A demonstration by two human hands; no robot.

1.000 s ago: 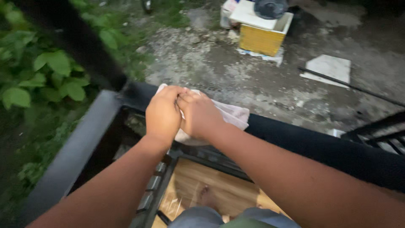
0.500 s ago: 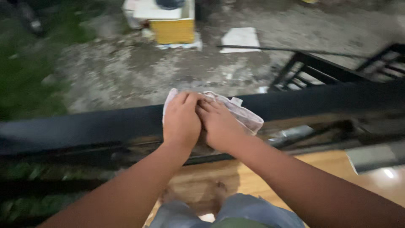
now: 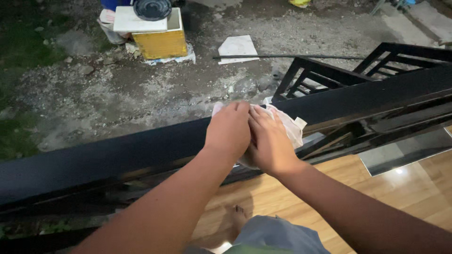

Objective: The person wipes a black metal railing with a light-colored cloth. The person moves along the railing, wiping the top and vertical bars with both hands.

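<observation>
Both of my hands press a pale crumpled cloth [image 3: 293,127] onto the top of a wide black railing [image 3: 117,155]. My left hand [image 3: 229,128] lies flat over the left part of the cloth, fingers together. My right hand [image 3: 268,143] sits beside it, touching it, and grips the cloth's right part. Most of the cloth is hidden under the hands; only its right edge and a strip at the fingertips show.
Beyond the railing is gravel ground far below, with a yellow box [image 3: 160,41] under a white lid, a white slab [image 3: 237,47] and a thin black rod [image 3: 287,57]. A second black rail frame [image 3: 329,75] stands at the right. Wooden floor [image 3: 405,188] and my bare foot [image 3: 235,221] lie under me.
My hands and the cloth have slid to the right along the railing. The view has swung right too: the green leaves at the left are gone and more railing shows.
</observation>
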